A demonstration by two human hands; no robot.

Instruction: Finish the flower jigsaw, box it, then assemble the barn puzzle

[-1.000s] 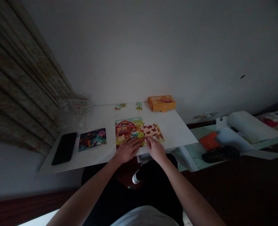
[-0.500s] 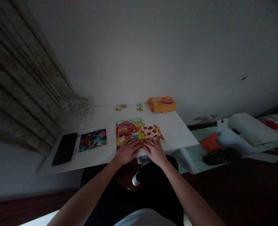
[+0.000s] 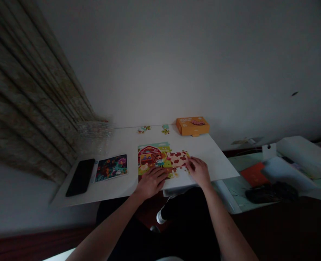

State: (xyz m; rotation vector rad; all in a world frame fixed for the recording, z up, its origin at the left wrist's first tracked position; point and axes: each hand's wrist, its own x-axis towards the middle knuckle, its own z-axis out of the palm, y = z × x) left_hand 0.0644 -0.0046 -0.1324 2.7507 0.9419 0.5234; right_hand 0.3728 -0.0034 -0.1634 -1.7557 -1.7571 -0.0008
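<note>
A partly joined jigsaw puzzle (image 3: 149, 154) with a red barn and a spotted cow lies on the white table (image 3: 127, 137) in front of me. My left hand (image 3: 152, 181) rests flat on its lower edge, fingers stretched out, covering some pieces. At the puzzle's right edge, beside the cow, my right hand (image 3: 200, 170) has its thumb and fingers drawn together at the border pieces. Whether a piece is between those fingers is hidden. Loose puzzle pieces (image 3: 165, 129) lie near the wall, with another small group of pieces (image 3: 143, 129) to their left.
An orange box (image 3: 193, 126) stands at the back right of the table. On the left lie a colourful picture card (image 3: 111, 168), a black phone (image 3: 80, 177) and clear plastic wrap (image 3: 95, 136). A lower glass surface (image 3: 247, 157) with clutter is at right.
My right hand has moved right, from the puzzle's lower middle to its right edge. My left hand stays on the lower edge. The view has shifted slightly.
</note>
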